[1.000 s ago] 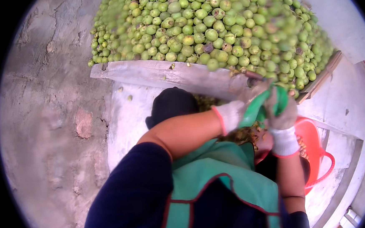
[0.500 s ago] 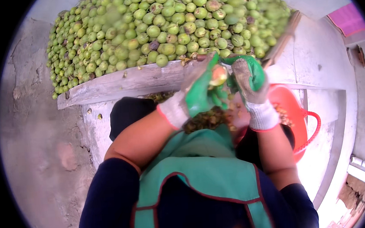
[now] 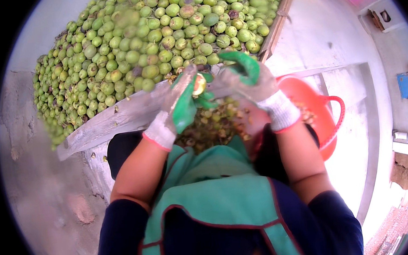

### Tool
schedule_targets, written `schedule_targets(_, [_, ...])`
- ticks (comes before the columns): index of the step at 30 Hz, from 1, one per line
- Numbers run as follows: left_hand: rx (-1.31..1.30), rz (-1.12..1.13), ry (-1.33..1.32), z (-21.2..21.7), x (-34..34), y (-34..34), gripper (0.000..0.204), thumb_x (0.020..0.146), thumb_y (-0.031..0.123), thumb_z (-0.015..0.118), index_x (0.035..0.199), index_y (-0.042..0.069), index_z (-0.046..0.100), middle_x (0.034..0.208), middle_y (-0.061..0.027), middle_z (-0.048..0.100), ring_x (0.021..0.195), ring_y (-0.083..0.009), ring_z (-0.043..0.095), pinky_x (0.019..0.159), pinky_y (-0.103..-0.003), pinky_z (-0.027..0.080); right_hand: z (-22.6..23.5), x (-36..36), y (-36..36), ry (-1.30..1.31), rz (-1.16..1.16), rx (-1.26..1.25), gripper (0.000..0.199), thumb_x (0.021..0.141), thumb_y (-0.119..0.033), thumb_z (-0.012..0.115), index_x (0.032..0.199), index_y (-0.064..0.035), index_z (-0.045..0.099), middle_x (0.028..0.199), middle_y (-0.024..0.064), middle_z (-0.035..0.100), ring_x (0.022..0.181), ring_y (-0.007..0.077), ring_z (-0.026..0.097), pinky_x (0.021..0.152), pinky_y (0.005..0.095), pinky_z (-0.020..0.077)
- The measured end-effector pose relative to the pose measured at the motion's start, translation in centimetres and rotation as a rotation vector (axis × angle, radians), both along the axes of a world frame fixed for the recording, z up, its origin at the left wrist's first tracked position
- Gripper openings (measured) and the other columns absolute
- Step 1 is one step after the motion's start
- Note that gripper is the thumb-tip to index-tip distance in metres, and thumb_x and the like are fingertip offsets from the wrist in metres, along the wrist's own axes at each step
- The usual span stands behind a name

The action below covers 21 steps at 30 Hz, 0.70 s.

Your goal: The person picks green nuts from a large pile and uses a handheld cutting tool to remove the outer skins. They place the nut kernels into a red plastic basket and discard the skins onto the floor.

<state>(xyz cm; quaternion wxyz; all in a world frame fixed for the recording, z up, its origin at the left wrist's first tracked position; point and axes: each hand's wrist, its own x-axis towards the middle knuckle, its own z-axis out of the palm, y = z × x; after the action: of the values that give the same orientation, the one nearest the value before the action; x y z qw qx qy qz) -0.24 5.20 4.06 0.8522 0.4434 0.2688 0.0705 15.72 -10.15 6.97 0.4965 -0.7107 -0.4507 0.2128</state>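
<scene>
My left hand, in a green-and-white work glove, is closed around a round green fruit whose pale yellowish inside shows on one side. Just right of it is my right hand, gloved the same way and partly smeared by motion. Its fingers are curled, and whatever they hold is hidden. Below both hands, many husk pieces and bits of fruit lie in front of my green apron.
A big heap of green round fruits, some darkened, rises behind a wooden board. At right stands a red bucket with a rope-like handle and brownish pieces inside. Another plank borders the heap's right side.
The view has shifted, so the heap and bucket sit farther left. My right hand has drawn apart from the left hand, which still holds the fruit.
</scene>
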Motion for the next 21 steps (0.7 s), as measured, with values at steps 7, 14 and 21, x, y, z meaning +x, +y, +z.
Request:
schedule_targets(7, [-0.165,0.344,-0.260,1.3,-2.8,5.8,0.058,0.103,0.049,0.048,0.124,-0.005,0.059,0.102,-0.0161,0.069,0.092,-0.0267,0.068,0.090,-0.046,0.057,-5.4,4.4,0.7,-0.463,-0.196,-0.724,0.049,0.095,-0.055,0.054,0.117,-0.0116,0.063,0.099,0.0189,0.070,0.093,0.0364,0.068,0.088,0.0470,0.0533])
schedule_targets(14, [-0.292,0.341,-0.440,4.1,-5.8,7.5,0.049,0.104,0.039,0.048,0.125,-0.004,0.058,0.112,-0.0188,0.067,0.100,-0.0258,0.067,0.090,-0.046,0.056,-4.7,-3.0,8.6,-0.672,0.005,-0.736,0.045,0.097,-0.052,0.050,0.118,-0.0124,0.058,0.095,0.0159,0.071,0.093,0.0336,0.069,0.082,0.0490,0.0547])
schedule_targets(21, [-0.262,0.425,-0.413,4.4,-8.5,7.9,0.049,0.106,0.039,0.046,0.126,-0.004,0.057,0.107,-0.0174,0.070,0.091,-0.0253,0.070,0.090,-0.045,0.057,-9.3,-4.4,14.7,-0.426,-0.001,-0.921,0.063,0.092,-0.061,0.053,0.117,-0.0052,0.068,0.115,0.0185,0.070,0.108,0.0332,0.068,0.093,0.0439,0.0546])
